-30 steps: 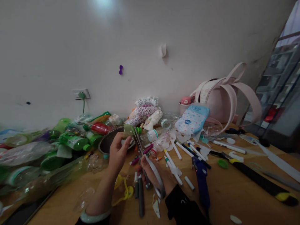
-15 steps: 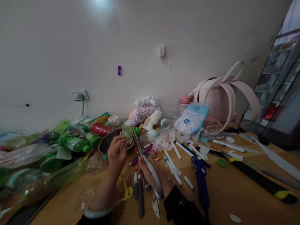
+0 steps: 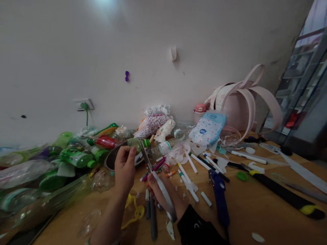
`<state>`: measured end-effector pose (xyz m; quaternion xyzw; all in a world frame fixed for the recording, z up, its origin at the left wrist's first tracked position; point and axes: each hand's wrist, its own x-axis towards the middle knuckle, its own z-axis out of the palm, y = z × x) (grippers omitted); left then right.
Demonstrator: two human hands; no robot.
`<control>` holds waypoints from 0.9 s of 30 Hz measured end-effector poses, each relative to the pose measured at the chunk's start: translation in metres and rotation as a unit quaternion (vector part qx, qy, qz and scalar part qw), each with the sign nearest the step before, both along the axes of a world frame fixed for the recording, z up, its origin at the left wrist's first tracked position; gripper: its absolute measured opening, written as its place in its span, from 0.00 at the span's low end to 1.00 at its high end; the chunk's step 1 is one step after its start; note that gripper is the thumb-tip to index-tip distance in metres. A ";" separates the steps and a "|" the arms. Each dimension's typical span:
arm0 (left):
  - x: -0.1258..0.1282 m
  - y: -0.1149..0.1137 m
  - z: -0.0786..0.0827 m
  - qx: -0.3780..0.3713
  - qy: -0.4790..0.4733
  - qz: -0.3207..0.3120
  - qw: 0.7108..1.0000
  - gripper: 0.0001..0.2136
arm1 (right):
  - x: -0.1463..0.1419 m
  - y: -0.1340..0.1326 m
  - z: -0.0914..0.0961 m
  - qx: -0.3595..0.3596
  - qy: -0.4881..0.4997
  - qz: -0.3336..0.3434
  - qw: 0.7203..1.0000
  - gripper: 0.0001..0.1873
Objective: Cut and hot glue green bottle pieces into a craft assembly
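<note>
My left hand (image 3: 126, 167) pinches a cut-off green plastic bottle top (image 3: 135, 144), whose green cap points to the right. In my right hand (image 3: 163, 192) is a pair of scissors (image 3: 146, 158), with a light grey handle loop curving over the hand. The blades reach up and to the left, lying against the bottle top near its cap. Behind the left hand sits a dark metal bowl (image 3: 109, 160), partly hidden. Below the hands lie a yellow curled strip (image 3: 138, 211) and a grey marker (image 3: 153, 221).
Several plastic bottles (image 3: 76, 157) crowd the left side. Markers (image 3: 187, 177), a blue glue gun (image 3: 219, 197), a black-and-yellow cutter (image 3: 278, 187) and a green cap (image 3: 242, 176) lie to the right. A pink backpack (image 3: 235, 105) and a blue dotted pack (image 3: 208, 128) stand by the wall.
My left hand has turned, its back now more toward me, and the bottle top is tilted lower. The scissor blades look closer together. The view has shifted slightly.
</note>
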<state>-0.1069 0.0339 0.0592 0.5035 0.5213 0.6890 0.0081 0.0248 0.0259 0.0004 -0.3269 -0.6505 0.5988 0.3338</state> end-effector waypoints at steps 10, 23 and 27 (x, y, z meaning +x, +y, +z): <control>0.000 0.009 -0.020 0.100 0.010 0.046 0.994 0.13 | 0.000 0.002 -0.009 -0.031 0.027 0.042 0.998 0.28; -0.010 0.010 -0.030 0.070 0.104 0.058 0.990 0.06 | -0.010 -0.006 -0.006 -0.136 0.024 0.030 0.990 0.36; -0.006 0.012 -0.031 0.050 0.087 0.033 0.994 0.09 | -0.007 -0.006 0.000 -0.092 0.002 0.011 0.996 0.35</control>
